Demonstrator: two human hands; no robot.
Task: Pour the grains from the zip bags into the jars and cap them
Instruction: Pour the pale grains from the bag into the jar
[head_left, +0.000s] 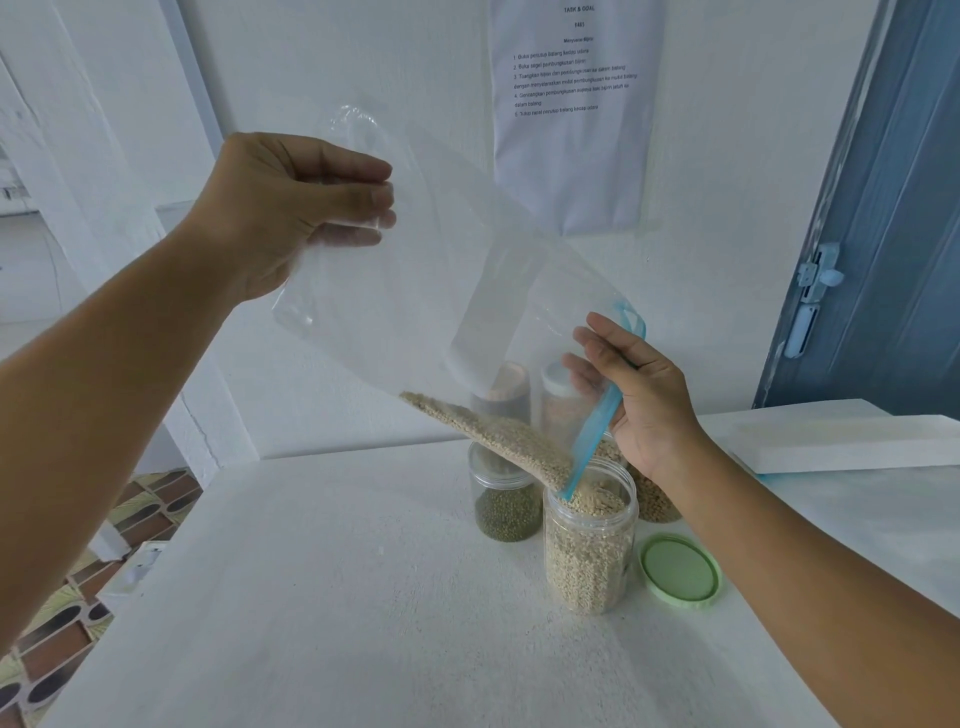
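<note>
A clear zip bag (431, 270) with a blue zip strip is held tilted above the table. My left hand (291, 208) grips its raised bottom end. My right hand (634, 395) pinches the blue mouth edge, which dips into an open clear jar (589, 545). Pale beige grains (498, 431) lie along the bag's lower edge and run into the jar, which is filled almost to the rim. A light green lid (679, 569) lies flat on the table just right of that jar.
Behind the open jar stand a jar of green beans (505, 499), a jar of pale beans (655, 499) and two more jars (556, 395) seen through the bag. The white table (322, 597) has a left edge over tiled floor. A white slab (852, 441) lies at right.
</note>
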